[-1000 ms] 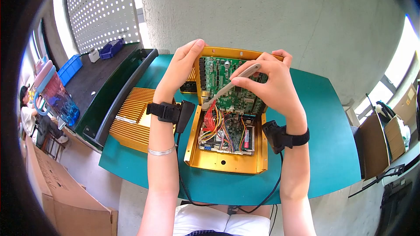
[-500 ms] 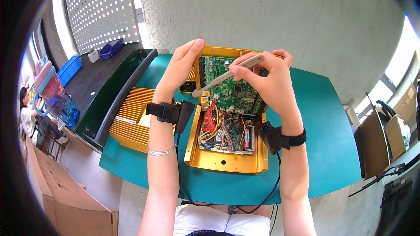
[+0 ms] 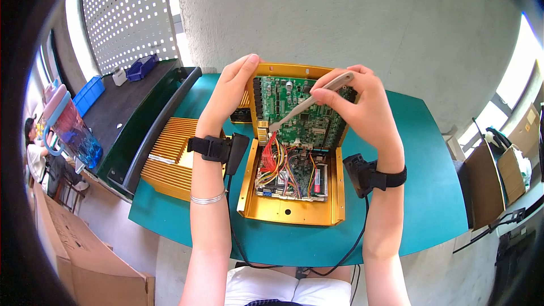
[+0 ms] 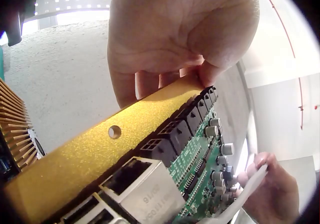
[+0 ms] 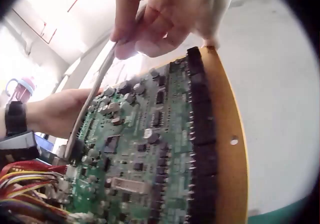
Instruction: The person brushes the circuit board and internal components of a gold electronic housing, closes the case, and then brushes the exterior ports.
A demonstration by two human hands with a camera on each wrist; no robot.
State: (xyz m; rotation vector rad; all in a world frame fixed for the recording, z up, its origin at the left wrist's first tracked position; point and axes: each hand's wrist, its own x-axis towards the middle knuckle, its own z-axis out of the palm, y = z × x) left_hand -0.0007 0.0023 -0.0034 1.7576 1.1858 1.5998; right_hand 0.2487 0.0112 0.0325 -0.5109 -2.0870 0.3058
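A gold metal case [image 3: 283, 214] stands opened on the table, one half flat and the other upright. The upright half carries a green circuit board [image 3: 294, 105]. At that half's top left corner my left hand [image 3: 231, 88] grips the gold edge, thumb on one side and fingers on the other. My right hand [image 3: 362, 107] pinches a slim grey tool with a holed handle end [image 3: 309, 102]. The tool slants down leftward, its tip by the silver connectors [image 3: 263, 129] above the red wires [image 3: 272, 156]. Some right fingers rest at the upright half's top right edge.
A finned gold case [image 3: 170, 158] lies left of the opened one on the green table [image 3: 419, 192]. Beyond it stands a dark bench [image 3: 133, 102] with blue bins [image 3: 89, 95] and a bottle [image 3: 73, 124]. Wrist-camera cables [image 3: 362, 226] hang near the front edge.
The tool's tip swung out left past the board's edge, then came back right and down to the connectors. My right hand shifted slightly right; the left kept its hold.
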